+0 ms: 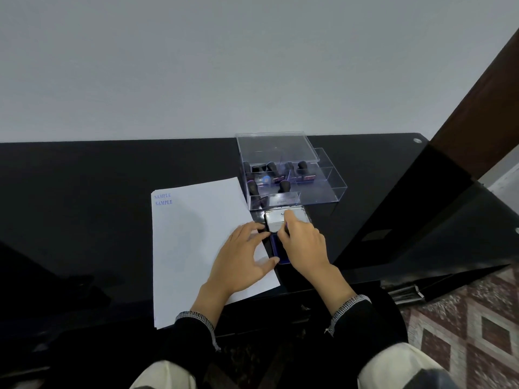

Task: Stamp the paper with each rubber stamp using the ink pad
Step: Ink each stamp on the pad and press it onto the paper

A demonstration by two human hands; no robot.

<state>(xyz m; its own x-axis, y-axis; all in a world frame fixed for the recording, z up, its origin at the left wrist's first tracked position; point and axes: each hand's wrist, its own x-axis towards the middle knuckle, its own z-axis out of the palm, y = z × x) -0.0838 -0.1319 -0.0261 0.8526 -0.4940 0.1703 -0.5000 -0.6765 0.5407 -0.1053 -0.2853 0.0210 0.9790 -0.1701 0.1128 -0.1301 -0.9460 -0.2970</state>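
Black and glossy, the desk (84, 192) runs under a plain grey wall, and on it, just right of the paper (193, 234), sits the ink pad (276, 249), its hinged lid (286, 220) tipped up toward the clear stamp box (292, 178). My right hand (302, 245) is on that lid, fingers curled at its near edge; I think they pinch it, though the grip itself is hidden from me. My left hand (241, 259) lies flat with fingers spread over the paper's right margin, fingertips touching the pad's left edge to steady it. Two blue SAMPLE prints (163, 199) sit at the sheet's top left corner. Several dark-handled rubber stamps (271, 175) wait in the box behind. My worry: with inked fingertips my left palm could smudge the sheet, or the pad could skid on this slick top and nudge the paper askew.
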